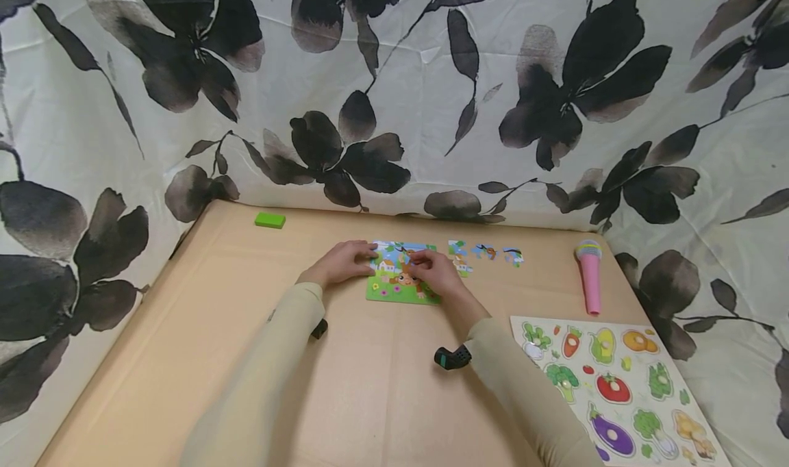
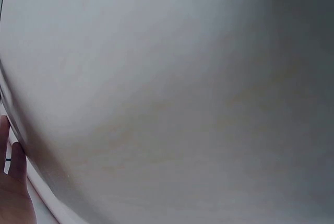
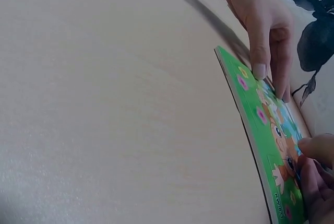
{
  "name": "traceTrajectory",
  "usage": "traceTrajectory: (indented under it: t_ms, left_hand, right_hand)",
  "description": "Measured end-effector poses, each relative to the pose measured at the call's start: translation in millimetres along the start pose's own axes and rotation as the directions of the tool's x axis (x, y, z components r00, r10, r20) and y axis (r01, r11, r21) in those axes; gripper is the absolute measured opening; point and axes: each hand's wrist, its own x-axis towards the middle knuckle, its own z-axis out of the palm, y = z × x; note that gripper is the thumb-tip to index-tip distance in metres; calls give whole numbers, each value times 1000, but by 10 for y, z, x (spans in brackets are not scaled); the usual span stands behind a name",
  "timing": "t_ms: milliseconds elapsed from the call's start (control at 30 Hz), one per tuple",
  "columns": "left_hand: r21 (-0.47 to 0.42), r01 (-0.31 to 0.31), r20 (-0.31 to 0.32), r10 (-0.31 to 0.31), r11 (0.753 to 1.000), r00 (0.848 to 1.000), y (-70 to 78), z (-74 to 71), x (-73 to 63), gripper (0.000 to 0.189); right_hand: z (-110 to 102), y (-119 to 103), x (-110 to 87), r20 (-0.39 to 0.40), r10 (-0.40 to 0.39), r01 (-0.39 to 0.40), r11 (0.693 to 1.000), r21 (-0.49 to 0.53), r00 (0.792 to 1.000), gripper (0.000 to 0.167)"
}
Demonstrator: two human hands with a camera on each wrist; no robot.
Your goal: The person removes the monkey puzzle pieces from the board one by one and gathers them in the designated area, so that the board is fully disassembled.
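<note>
A jigsaw puzzle board point(image 1: 382, 294) with a green border, a blue sky and a cartoon monkey lies flat near the back of the table. My left hand point(image 1: 341, 262) rests at its left edge, thumb and fingertips on the board; in the right wrist view the left fingers point(image 3: 259, 51) reach down fairly straight. Over the middle right of the picture, my right hand point(image 1: 439, 272) pinches a puzzle piece mostly hidden by its thumb and fingers. Several loose puzzle pieces point(image 1: 485, 251) lie just right of the board.
A pink toy microphone point(image 1: 590, 282) lies at the right. In front of it is a white vegetable puzzle board point(image 1: 582, 344). A green block point(image 1: 270, 220) sits at the back left. Floral cloth point(image 1: 425, 111) hangs behind the table point(image 1: 370, 385).
</note>
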Motion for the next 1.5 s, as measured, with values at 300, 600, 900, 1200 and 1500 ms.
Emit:
traceTrajectory:
  t_ms: [300, 600, 900, 1200, 1500]
  left_hand:
    - [-1, -16, -6, 16, 1000, 1000, 26, -10, -20, 45]
    - [33, 16, 2, -16, 999, 1000, -35, 15, 35, 45]
    - [34, 40, 9, -40, 999, 999, -39, 8, 21, 44]
    - [32, 34, 14, -34, 999, 999, -39, 17, 28, 45]
    - [24, 46, 20, -47, 999, 999, -11, 8, 34, 45]
  right_hand:
    - [7, -12, 9, 29, -23, 26, 995, -94, 999, 40]
    - [51, -44, 29, 50, -123, 131, 966, -225, 991, 43]
    - [92, -82, 28, 83, -153, 172, 932, -320, 985, 40]
    - [106, -134, 39, 115, -133, 160, 946, -281, 984, 38]
    - [114, -124, 30, 67, -91, 106, 952, -287, 994, 44]
